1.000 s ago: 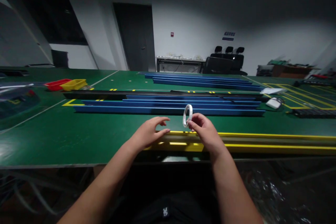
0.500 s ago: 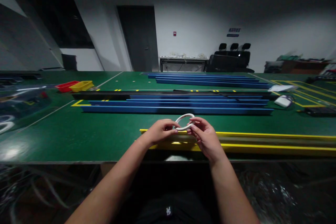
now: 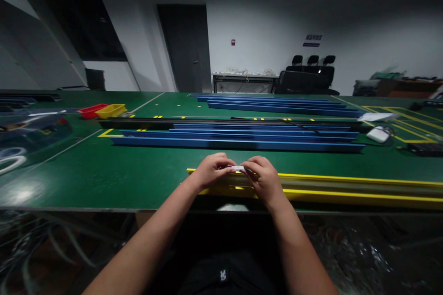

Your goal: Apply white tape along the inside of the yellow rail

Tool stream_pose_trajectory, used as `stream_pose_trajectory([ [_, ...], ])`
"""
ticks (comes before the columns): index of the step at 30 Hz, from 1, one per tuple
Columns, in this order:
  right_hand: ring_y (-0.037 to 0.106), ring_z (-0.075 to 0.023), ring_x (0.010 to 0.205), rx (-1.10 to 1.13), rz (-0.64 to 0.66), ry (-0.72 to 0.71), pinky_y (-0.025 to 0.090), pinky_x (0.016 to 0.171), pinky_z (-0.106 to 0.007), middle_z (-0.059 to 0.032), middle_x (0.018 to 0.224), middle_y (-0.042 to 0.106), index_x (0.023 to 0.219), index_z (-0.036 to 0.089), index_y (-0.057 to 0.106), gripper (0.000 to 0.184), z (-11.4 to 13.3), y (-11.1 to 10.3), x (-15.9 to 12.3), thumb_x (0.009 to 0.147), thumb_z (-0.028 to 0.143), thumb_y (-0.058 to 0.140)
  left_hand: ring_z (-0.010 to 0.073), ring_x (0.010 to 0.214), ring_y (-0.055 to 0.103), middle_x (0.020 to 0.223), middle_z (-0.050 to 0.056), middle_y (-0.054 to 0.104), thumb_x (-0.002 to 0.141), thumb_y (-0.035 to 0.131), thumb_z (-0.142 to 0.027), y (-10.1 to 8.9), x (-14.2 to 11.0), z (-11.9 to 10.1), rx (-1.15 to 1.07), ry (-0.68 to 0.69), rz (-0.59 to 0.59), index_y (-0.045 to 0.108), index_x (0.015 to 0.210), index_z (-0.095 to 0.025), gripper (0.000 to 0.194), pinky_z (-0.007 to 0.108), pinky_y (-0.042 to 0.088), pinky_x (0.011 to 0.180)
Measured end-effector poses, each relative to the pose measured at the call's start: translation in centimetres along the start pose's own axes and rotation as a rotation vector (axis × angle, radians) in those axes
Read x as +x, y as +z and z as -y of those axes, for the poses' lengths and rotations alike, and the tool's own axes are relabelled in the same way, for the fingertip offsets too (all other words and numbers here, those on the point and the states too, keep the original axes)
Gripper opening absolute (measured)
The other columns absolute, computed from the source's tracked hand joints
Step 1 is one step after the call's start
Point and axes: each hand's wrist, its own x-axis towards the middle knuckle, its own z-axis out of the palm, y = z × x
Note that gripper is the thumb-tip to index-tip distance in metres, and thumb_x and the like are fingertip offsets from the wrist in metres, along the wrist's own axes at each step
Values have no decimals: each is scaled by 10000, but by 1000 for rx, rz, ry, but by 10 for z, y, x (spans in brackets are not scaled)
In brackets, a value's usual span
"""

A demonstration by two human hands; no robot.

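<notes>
Edge-on between my fingers is a narrow roll of white tape (image 3: 238, 168); most of its ring is hidden by the hands. My left hand (image 3: 215, 169) pinches it from one side with thumb and fingers. On the other side my right hand (image 3: 263, 176) is closed on it too, fingertips close to those of the left. Both hands are just above a long yellow channel-shaped rail (image 3: 328, 184), which lies along the near edge of the green table (image 3: 104, 179).
Beyond the hands lie several long blue rails (image 3: 238, 144) and a black rail (image 3: 145, 123). More blue rails (image 3: 277, 105) are farther back. Red (image 3: 92, 110) and yellow bins (image 3: 112, 110) stand at left. A white box-shaped device (image 3: 378, 134) sits at right.
The tape roll has turned from showing its open ring to edge-on. My right hand has shifted left, nearer my left hand, and its fingers have curled over. The view has shifted slightly.
</notes>
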Motion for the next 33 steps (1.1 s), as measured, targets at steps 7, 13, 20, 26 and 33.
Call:
stream_pose_trajectory([
  [7,581,-182,789,250,-54,128,459,695,-299,-61,897,647,945,239,697,197,0,-6,2,934,368,548,120,671,477,741,-17,524,888,623,-390,-2,-1,-1,-7,-46,-121,738,1023,-244,230,243,367,626],
  [13,560,-175,754,233,-23,113,443,676,-296,-50,850,628,947,239,696,185,1,-5,3,930,353,552,116,660,481,731,-14,550,900,593,-393,-1,-3,-7,-1,-71,-131,732,1033,-223,257,238,367,613],
  [20,587,-191,845,124,11,47,462,745,-311,-60,925,642,962,253,703,180,-1,1,-1,928,346,552,112,640,484,727,-11,590,862,623,-404,2,-1,-11,-82,-123,-88,706,906,-173,249,231,377,582],
  [26,595,-209,869,102,3,41,469,777,-336,-69,942,655,1004,264,706,192,2,0,-4,931,338,544,137,721,563,846,23,668,873,576,-334,1,-1,-10,-86,-124,-64,697,930,-178,206,246,430,633],
  [33,585,-225,910,113,-90,76,448,845,-389,-67,974,686,1044,267,686,184,4,-6,-6,931,324,554,154,803,605,916,37,688,878,533,-257,-3,-5,-13,-67,-94,-136,699,929,-190,186,259,478,699],
])
